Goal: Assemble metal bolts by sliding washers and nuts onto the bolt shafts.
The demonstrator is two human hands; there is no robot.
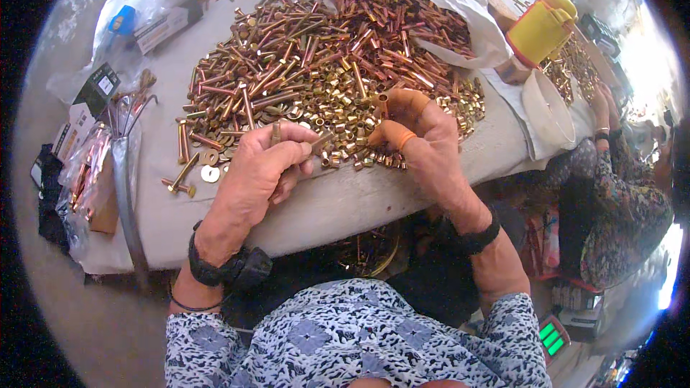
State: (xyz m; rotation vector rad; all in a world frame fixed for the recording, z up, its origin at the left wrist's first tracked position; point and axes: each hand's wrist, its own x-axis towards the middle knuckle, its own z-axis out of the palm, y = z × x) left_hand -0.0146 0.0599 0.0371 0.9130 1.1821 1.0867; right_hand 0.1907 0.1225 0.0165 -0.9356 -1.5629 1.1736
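My left hand [262, 165] is closed, its thumb and fingers pinching a short brass-coloured bolt [321, 142]. A second metal piece [276, 133] stands up between the fingers of that hand; its exact kind is unclear. Orange covers sit on the thumb and a finger of my right hand [431, 144], which pinches a small coppery tube-like sleeve [383, 104]. Between and beyond both hands lies a heap of short gold-coloured sleeves [338, 97]. Long bolts [266, 65] are piled behind and to the left of them. Flat washers [210, 174] lie near my left wrist.
The cloth-covered table [323, 223] curves around me. Clear bags of parts [90, 179] and a grey curved strip [126, 201] sit at left. White sheeting [460, 0] covers the back. A yellow jug [540, 29] stands at right, near another person's hand [602, 108].
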